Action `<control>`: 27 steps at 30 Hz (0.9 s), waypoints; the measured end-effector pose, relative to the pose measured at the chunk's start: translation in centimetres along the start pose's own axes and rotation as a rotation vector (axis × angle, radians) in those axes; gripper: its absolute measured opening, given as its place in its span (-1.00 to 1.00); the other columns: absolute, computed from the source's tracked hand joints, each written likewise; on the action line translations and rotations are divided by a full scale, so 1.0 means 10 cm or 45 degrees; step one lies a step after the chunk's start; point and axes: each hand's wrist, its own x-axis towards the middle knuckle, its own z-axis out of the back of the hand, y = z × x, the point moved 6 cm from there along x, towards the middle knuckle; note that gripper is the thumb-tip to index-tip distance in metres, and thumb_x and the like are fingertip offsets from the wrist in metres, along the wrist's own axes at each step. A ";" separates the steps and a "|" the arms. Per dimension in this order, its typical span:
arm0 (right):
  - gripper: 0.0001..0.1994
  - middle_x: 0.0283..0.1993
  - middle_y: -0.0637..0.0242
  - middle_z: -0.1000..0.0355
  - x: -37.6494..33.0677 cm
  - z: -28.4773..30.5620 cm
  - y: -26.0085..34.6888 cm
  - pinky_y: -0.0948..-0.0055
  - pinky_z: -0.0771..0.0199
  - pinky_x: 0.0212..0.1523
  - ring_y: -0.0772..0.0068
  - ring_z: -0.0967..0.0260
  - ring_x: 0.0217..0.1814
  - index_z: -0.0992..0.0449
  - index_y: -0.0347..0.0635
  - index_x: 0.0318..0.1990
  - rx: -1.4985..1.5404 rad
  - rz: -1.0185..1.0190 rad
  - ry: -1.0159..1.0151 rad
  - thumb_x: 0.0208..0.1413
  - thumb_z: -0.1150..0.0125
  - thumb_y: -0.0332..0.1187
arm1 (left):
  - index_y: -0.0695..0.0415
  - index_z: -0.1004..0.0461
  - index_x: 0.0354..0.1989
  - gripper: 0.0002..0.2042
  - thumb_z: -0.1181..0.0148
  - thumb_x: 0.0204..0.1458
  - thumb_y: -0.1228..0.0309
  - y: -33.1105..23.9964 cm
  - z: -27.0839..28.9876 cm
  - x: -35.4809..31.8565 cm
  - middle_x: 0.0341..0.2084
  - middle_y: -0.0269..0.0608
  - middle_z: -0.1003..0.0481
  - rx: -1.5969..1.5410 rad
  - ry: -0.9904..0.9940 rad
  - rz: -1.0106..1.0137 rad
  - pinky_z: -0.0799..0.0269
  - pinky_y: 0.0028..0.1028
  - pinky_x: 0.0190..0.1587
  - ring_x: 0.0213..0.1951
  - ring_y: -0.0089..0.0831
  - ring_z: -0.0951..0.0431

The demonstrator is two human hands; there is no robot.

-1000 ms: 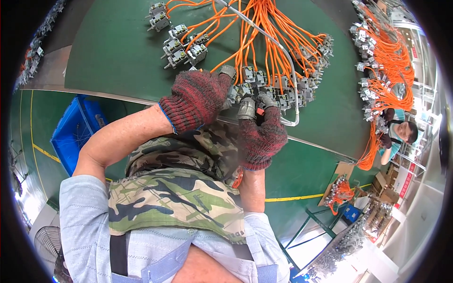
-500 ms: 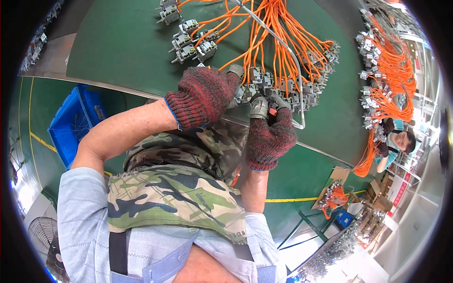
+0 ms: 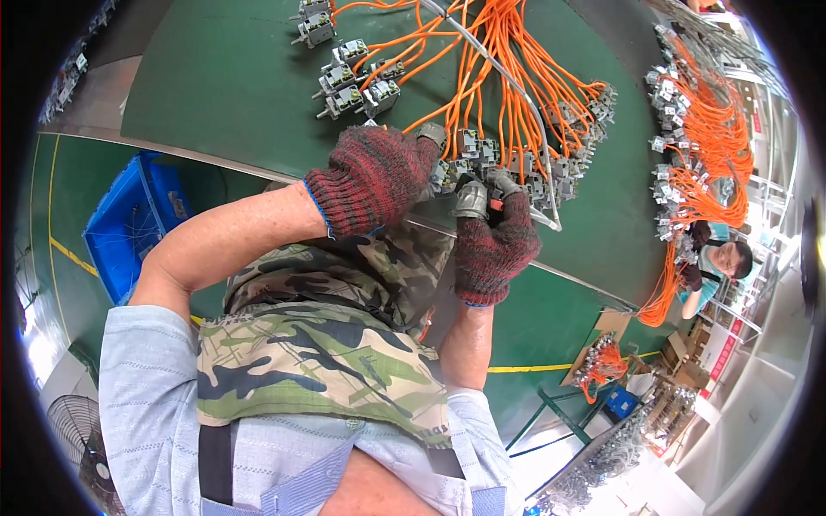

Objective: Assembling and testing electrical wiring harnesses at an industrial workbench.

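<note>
Both my hands wear dark red and black knit gloves with grey tape on the fingertips. At the table's near edge, my left hand (image 3: 379,179) is closed around a grey metal switch on an orange cable, mostly hidden by the fingers. My right hand (image 3: 496,245), just to its right, is closed in a pinch against the same spot. A small dark thing with a red-orange part (image 3: 496,205) shows between its fingers; its kind cannot be made out. Right beyond my fingers lie several grey metal switches (image 3: 471,146) with bundled orange cables (image 3: 499,52).
More switches (image 3: 344,86) lie left on the green table (image 3: 232,77). A white tube (image 3: 516,73) crosses the cables. A blue bin (image 3: 129,224) stands below on the left. At right, a co-worker (image 3: 714,258) handles a long row of orange-cabled switches (image 3: 701,172).
The lower end of the white tube has shifted slightly right. My hands stay almost in place, close together at the table edge. The view has moved a little.
</note>
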 end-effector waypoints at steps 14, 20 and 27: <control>-0.73 -0.17 0.24 -0.68 0.01 -0.12 -0.09 0.44 -0.63 -0.06 0.52 -0.58 -0.18 -0.59 -0.35 0.07 0.397 -0.037 -0.163 0.27 -0.42 -0.46 | 0.26 -0.41 0.26 -0.36 -0.39 -0.05 0.33 0.02 -0.09 -0.01 -0.30 0.03 -0.63 -0.029 0.079 0.067 -0.56 -0.08 -0.32 -0.29 -0.04 -0.67; -0.75 -0.20 0.24 -0.71 0.00 -0.20 -0.17 0.43 -0.63 -0.11 0.54 -0.62 -0.21 -0.66 -0.28 0.01 0.358 -0.052 -0.156 0.24 -0.46 -0.38 | 0.26 -0.41 0.27 -0.36 -0.37 -0.05 0.34 0.00 -0.03 -0.01 -0.28 0.03 -0.62 -0.034 0.072 0.047 -0.56 -0.10 -0.31 -0.28 -0.04 -0.67; -0.73 -0.18 0.20 -0.70 0.00 -0.18 -0.14 0.44 -0.64 -0.08 0.54 -0.61 -0.18 -0.63 -0.35 0.05 0.310 -0.071 -0.079 0.26 -0.43 -0.43 | 0.24 -0.42 0.28 -0.38 -0.38 -0.01 0.34 0.06 0.00 -0.11 -0.28 0.01 -0.61 -0.103 0.016 0.078 -0.58 -0.09 -0.28 -0.27 -0.02 -0.66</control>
